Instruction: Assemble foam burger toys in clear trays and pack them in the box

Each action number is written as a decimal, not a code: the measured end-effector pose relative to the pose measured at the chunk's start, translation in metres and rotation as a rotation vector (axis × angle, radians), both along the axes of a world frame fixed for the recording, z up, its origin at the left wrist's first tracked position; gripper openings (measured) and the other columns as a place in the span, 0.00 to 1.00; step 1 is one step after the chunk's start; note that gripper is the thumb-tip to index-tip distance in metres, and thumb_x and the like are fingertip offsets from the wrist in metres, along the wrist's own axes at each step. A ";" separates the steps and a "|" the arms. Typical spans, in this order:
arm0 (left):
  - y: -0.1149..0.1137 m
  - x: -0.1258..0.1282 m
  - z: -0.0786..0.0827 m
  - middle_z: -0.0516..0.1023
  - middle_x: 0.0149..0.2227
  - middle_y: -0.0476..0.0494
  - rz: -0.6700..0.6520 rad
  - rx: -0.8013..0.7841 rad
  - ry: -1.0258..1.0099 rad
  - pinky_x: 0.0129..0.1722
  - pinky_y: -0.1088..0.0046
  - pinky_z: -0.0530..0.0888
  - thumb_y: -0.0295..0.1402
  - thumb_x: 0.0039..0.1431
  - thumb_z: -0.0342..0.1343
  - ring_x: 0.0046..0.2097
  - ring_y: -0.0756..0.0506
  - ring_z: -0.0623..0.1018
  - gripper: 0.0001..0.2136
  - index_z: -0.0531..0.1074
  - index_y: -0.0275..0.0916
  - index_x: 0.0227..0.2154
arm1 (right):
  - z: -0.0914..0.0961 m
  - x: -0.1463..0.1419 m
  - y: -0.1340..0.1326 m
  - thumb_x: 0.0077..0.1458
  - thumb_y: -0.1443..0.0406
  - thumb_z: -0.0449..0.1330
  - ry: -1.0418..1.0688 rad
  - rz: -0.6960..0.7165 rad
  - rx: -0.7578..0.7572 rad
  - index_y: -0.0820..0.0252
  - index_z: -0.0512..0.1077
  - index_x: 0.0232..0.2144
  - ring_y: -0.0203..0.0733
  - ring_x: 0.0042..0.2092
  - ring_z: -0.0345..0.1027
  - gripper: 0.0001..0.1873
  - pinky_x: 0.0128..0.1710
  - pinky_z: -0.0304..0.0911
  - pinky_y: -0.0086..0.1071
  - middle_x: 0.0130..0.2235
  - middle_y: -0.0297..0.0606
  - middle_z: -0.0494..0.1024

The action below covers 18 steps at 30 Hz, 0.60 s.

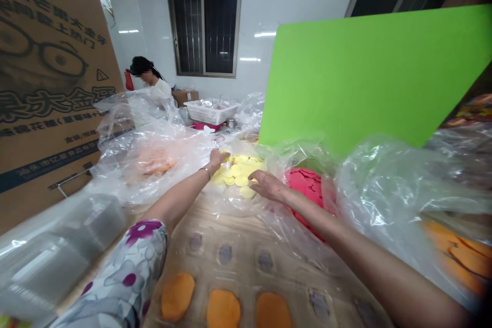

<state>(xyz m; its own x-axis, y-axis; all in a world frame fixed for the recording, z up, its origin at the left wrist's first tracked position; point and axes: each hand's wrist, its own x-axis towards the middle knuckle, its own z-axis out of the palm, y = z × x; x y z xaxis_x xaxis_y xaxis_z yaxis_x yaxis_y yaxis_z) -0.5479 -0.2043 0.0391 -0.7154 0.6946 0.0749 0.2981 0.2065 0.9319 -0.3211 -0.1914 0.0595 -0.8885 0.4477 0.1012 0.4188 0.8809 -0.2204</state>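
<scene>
Thin yellow discs [240, 168] lie in a loose pile inside an opened clear plastic bag, ahead of me. At the pile's left edge my left hand [218, 159] is closed with curled fingers; what it holds is hidden. My right hand [268, 186] reaches in from the other side, its bent fingers closed on a yellow disc at the pile's right edge. Nearer to me is a clear plastic tray [246, 277] with shallow compartments. Orange pieces [223, 309] sit in several of its front compartments, and small grey-purple packets [225, 253] lie in others.
Red pieces [305, 184] in a bag lie right of the yellow pile; bagged orange pieces [465, 256] are farther right. Clear containers [77, 236] and a tall carton [49, 87] stand left. A green board [365, 77] rises behind. A person [151, 79] is at the back.
</scene>
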 end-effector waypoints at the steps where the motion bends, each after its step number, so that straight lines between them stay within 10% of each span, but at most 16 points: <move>1: -0.005 0.002 0.005 0.70 0.49 0.40 -0.014 0.028 -0.063 0.44 0.60 0.73 0.37 0.60 0.53 0.46 0.43 0.73 0.16 0.66 0.35 0.49 | 0.003 0.002 -0.002 0.55 0.67 0.57 0.041 -0.008 -0.011 0.63 0.71 0.46 0.45 0.49 0.70 0.15 0.48 0.62 0.33 0.49 0.48 0.75; 10: -0.119 0.092 0.015 0.77 0.35 0.42 -0.251 0.267 -0.493 0.45 0.65 0.73 0.31 0.51 0.61 0.44 0.43 0.76 0.09 0.74 0.39 0.36 | 0.011 0.028 -0.063 0.53 0.56 0.60 0.465 -0.053 -0.061 0.65 0.65 0.51 0.42 0.37 0.71 0.26 0.38 0.67 0.37 0.46 0.49 0.71; 18: -0.226 0.197 0.010 0.77 0.44 0.43 -0.419 0.459 -1.076 0.52 0.63 0.71 0.28 0.48 0.63 0.51 0.42 0.74 0.10 0.73 0.39 0.35 | -0.002 0.099 -0.160 0.55 0.63 0.57 0.754 -0.006 0.002 0.59 0.74 0.34 0.45 0.41 0.65 0.08 0.43 0.62 0.39 0.36 0.42 0.71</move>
